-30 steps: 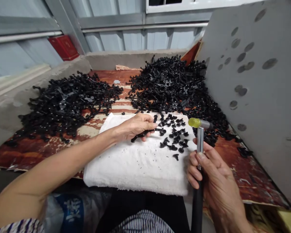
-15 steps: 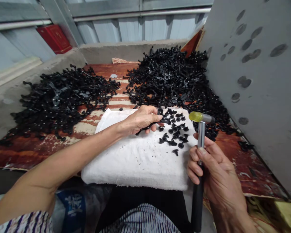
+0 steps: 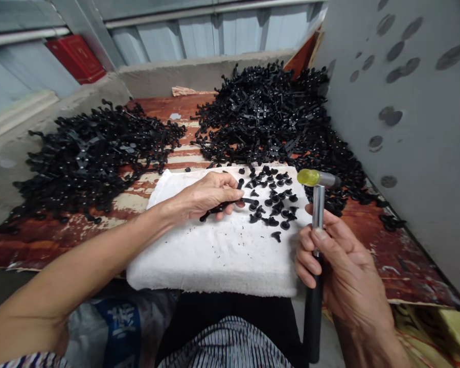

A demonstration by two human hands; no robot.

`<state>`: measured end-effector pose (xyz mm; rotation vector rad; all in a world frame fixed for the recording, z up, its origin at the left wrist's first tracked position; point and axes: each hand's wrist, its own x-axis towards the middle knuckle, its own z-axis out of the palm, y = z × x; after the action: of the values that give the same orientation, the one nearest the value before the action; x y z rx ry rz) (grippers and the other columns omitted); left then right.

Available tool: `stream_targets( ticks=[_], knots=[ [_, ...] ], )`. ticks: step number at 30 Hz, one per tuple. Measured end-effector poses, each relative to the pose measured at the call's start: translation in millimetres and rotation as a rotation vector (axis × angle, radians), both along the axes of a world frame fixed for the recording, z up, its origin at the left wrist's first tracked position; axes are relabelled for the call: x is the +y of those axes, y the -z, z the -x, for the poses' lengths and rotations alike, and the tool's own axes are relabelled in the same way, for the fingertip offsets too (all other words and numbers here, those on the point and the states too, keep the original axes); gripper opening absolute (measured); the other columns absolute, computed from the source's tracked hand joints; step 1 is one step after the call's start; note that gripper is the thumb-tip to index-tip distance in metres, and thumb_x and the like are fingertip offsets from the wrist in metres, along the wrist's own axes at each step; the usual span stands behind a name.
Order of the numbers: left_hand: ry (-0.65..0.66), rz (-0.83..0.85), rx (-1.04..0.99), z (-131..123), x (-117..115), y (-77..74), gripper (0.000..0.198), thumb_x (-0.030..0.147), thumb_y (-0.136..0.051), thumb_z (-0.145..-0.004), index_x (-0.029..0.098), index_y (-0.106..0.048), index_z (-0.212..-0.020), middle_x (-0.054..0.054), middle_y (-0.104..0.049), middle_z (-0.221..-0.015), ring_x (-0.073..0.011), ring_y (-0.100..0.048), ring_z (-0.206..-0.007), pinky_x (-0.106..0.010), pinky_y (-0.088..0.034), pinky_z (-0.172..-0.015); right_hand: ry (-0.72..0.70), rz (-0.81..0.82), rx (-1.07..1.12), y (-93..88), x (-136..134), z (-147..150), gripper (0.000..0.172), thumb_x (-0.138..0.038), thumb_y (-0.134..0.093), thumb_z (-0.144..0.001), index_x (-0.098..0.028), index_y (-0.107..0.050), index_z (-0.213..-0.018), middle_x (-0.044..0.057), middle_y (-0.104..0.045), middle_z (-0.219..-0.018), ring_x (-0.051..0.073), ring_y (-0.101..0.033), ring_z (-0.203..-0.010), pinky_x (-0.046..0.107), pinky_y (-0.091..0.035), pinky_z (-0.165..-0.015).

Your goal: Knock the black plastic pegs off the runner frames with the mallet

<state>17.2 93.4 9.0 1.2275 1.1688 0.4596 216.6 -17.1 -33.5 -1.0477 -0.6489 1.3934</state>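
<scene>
Between the thumb and fingers of my left hand [image 3: 214, 194] is a black branched plastic part [image 3: 249, 201], its thin arms sticking out on both sides. It is held just above a folded white cloth [image 3: 199, 255]. To its right, several small black caps with stems [image 3: 278, 207] lie scattered on the cloth. My right hand [image 3: 341, 250] is closed around a mallet [image 3: 317, 220], held upright at the cloth's right edge. The mallet has a yellow-faced head at the top, a metal shaft and a black grip.
A large heap of black branched parts [image 3: 264, 112] lies behind the cloth, and another heap [image 3: 88, 158] is at the left. The worn red-brown board [image 3: 153, 105] carries everything. A grey spotted panel [image 3: 406, 153] stands at the right. A red box [image 3: 76, 59] sits at the back left.
My left hand has moved slightly left and away from the caps, and more of the branched part shows. My right hand still holds the mallet in nearly the same place.
</scene>
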Motion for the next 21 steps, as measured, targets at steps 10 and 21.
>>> stream_targets(
  ticks=[10, 21],
  knots=[
    [-0.109, 0.034, -0.013, -4.2, 0.1, 5.1, 0.02, 0.003, -0.055, -0.087, 0.015, -0.051, -0.073, -0.004, -0.066, -0.057, -0.006, -0.048, -0.035, -0.015, -0.036, -0.031, 0.009, -0.001, -0.006, 0.2, -0.9, -0.1, 0.033, -0.035, -0.077, -0.076, -0.028, -0.058, -0.102, -0.008, -0.05, -0.064, 0.004, -0.04, -0.041, 0.013, -0.034, -0.033],
    [-0.109, 0.023, 0.044, -8.0, 1.0, 4.1, 0.024, 0.002, -0.053, -0.089, 0.016, -0.048, -0.07, -0.004, -0.066, -0.06, -0.0055, -0.047, -0.034, -0.017, -0.033, -0.031, 0.009, -0.021, 0.024, 3.0, -0.7, -0.5, 0.034, -0.033, -0.077, -0.076, -0.027, -0.058, -0.104, -0.008, -0.052, -0.063, 0.003, -0.041, -0.04, 0.012, -0.036, -0.033]
  ],
)
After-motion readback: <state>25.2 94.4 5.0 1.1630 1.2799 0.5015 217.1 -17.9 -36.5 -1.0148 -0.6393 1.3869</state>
